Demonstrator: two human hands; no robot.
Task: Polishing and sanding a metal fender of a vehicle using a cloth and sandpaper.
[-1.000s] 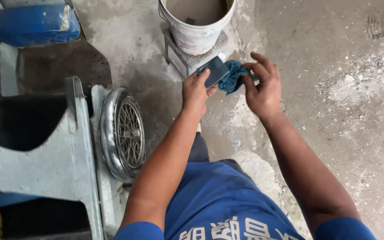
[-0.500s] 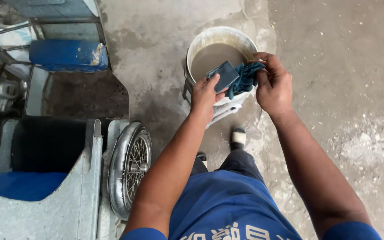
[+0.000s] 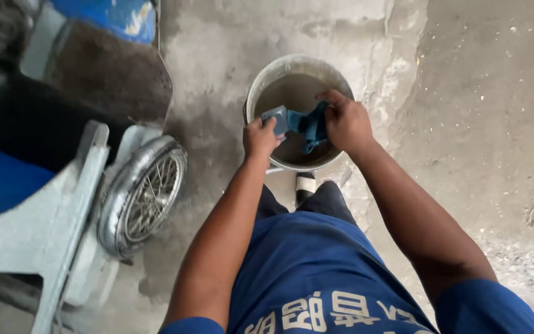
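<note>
That blue rag (image 3: 304,124) looks soft, floppy and probably soggy, bunched over the murky bucket (image 3: 261,83), left hand (image 3: 259,137) and right hand (image 3: 346,122) fingers both clamped on its ends.

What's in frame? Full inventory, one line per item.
bucket: 1, white, on the floor ahead of the person, holding murky water
cloth: 1, blue, held over the bucket
sponge block: 1, grey-blue, at the cloth's left end
spoked wheel: 1, silver rim, left of the person
vehicle frame: 1, pale grey with blue parts, far left
concrete floor: grey, stained
shoe: 1, dark and white, below the bucket
left hand: gripping the sponge block
right hand: gripping the cloth
</note>
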